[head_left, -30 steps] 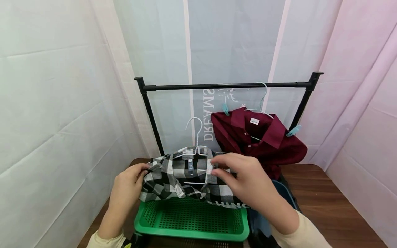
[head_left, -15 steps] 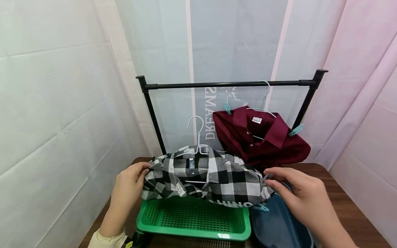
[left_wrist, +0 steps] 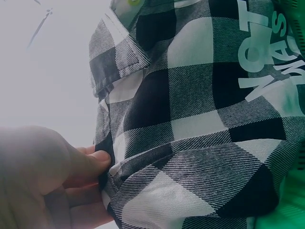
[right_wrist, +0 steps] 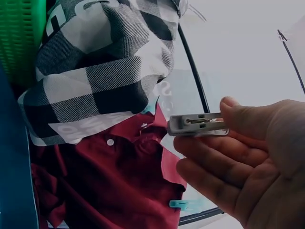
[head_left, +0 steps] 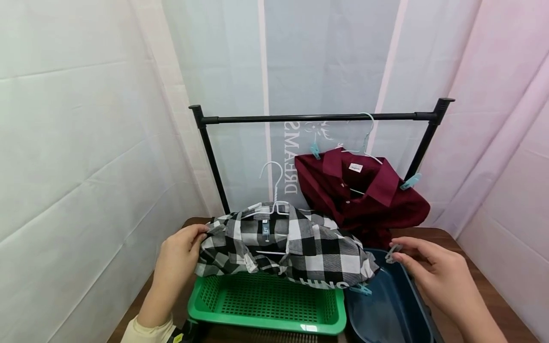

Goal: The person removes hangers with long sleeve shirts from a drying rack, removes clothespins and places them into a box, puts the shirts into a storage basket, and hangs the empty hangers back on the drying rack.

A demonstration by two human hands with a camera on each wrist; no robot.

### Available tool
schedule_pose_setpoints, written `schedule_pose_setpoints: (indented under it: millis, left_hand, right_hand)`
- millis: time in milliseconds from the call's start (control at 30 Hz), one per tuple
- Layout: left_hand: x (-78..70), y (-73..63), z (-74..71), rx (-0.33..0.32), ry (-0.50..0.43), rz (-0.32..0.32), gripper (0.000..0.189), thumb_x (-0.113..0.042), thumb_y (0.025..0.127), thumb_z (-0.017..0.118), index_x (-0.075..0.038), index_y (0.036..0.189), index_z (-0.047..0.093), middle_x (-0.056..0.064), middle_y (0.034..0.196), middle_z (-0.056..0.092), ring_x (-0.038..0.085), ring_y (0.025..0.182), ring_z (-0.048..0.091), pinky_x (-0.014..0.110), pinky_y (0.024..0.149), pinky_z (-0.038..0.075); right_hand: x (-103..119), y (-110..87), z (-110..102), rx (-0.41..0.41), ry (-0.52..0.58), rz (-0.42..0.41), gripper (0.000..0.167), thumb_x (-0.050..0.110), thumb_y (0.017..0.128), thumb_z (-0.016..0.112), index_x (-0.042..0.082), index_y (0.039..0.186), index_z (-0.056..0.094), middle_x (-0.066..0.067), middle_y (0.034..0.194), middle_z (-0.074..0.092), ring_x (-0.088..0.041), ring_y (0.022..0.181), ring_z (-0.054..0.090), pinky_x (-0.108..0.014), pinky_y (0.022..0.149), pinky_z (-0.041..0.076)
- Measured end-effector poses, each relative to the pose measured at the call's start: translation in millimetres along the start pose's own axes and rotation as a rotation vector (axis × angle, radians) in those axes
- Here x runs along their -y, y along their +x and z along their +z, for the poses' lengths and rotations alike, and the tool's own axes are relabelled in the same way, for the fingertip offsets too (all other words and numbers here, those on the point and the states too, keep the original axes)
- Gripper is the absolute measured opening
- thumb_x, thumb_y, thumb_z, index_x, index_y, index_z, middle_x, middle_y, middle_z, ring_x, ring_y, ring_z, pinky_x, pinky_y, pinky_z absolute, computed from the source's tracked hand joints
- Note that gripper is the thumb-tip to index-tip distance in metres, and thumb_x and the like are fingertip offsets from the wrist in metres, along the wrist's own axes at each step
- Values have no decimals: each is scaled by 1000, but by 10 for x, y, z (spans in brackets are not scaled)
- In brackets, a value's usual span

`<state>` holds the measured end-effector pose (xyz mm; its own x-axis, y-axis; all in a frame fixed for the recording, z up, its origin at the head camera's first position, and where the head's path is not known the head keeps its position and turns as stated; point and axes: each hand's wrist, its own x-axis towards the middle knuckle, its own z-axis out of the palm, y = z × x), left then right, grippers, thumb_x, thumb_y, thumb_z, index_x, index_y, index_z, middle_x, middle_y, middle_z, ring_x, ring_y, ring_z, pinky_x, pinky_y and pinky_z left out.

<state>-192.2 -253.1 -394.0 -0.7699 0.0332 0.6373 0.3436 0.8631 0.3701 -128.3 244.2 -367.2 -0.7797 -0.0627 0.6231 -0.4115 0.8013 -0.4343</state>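
A black, grey and white checked shirt [head_left: 317,247] is on a white wire hanger [head_left: 276,186] above the green basket. My left hand [head_left: 180,262] pinches its shoulder at the left, thumb on top of the cloth, as the left wrist view shows. Between thumb and index finger, my right hand [head_left: 437,271] holds a grey clothespin [right_wrist: 198,125], its spring visible in the right wrist view. That clothespin stands apart from the shirt, to the right of its sleeve end and over the blue bin.
A maroon shirt [head_left: 364,200] hangs from the black rack [head_left: 317,118], with light blue clothespins at its shoulders. Below are a green basket [head_left: 266,325] and a dark blue bin [head_left: 424,314]. Another blue clothespin [head_left: 361,288] shows under the checked shirt's right end. Curtains surround the wooden table [head_left: 480,281].
My right hand has moved right, from in front of the checked shirt's collar past its sleeve end, carrying the grey clothespin. The left hand has kept its pinch on the shoulder.
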Motion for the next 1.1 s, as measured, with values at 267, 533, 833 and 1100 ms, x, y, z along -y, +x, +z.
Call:
schedule_pose_setpoints:
  millis: [267, 533, 833, 1100]
  left_hand:
    - [-27, 15, -29, -23, -3, 19, 11, -5, 94, 73, -11, 104, 75, 7, 102, 76, 28, 88, 74, 49, 73, 58]
    - [-35, 33, -45, -26, 13, 23, 11, -6, 94, 73, -11, 103, 75, 6, 102, 76, 28, 88, 74, 50, 73, 58]
    - [-35, 5, -56, -25, 5, 14, 11, -4, 94, 73, -10, 103, 75, 7, 101, 76, 28, 86, 74, 49, 71, 58]
    - [-50, -5, -63, -30, -1, 19, 13, -3, 94, 72, -11, 104, 75, 7, 102, 76, 28, 87, 74, 49, 71, 58]
  right_hand:
    - [-105, 50, -36, 104, -72, 12, 32, 15, 89, 81, 21, 119, 72, 4, 94, 74, 10, 82, 61, -4, 66, 47]
    - [-191, 60, -155, 179, -78, 60, 36, 21, 89, 82, 19, 124, 71, 5, 95, 74, 8, 80, 62, -11, 66, 50]
    - [-286, 28, -213, 375, -98, 179, 46, 33, 89, 81, 13, 129, 68, 4, 101, 75, 4, 81, 66, -23, 64, 53]
    - [-307, 21, -229, 478, -118, 192, 53, 43, 90, 78, 13, 131, 66, 2, 110, 75, 1, 89, 66, -22, 70, 56]
